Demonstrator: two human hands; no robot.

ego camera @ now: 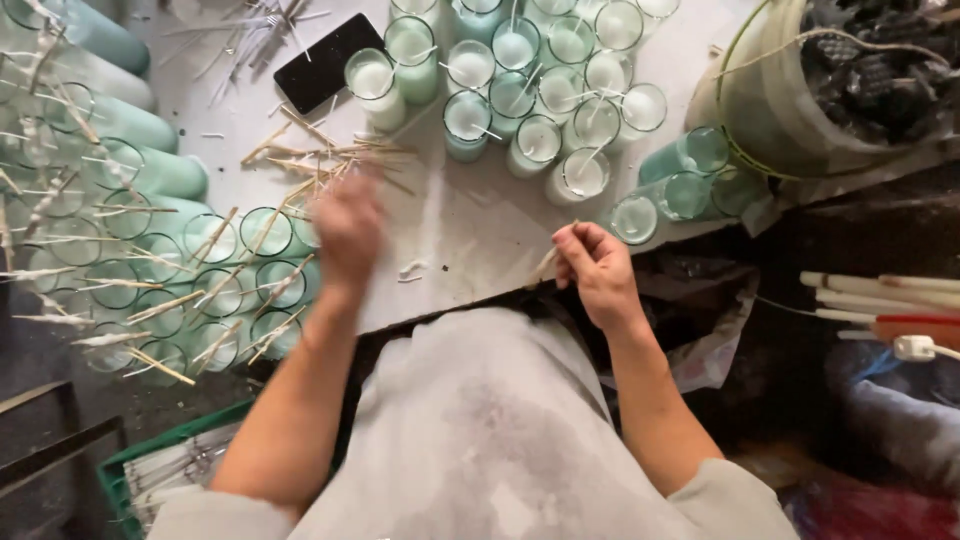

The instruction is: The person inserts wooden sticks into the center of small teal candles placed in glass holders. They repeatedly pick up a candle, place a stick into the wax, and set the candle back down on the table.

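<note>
Two hands (345,235), one black phone (328,61), one bucket (760,110), dozens of wax-filled glasses (470,68)

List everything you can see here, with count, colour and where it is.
Candle glasses: many, white and pale green wax with wicks, top centre.
Stick-topped glasses: many, pale green, sticks laid across, left.
Loose sticks: a pile, tan, on the table centre-left.
Phone: one, black, top centre-left.
Table: one, white, wax-spattered, centre.
Bucket: one, pale, dark lumps inside, top right.
Tubes: several, white, right edge.
Crate: one, green, bottom left.
Apron: one, grey-white, stained, bottom centre.
Left hand: blurred, over the sticks; grip unclear.
Right hand: pinching a thin stick at the table edge.
</note>
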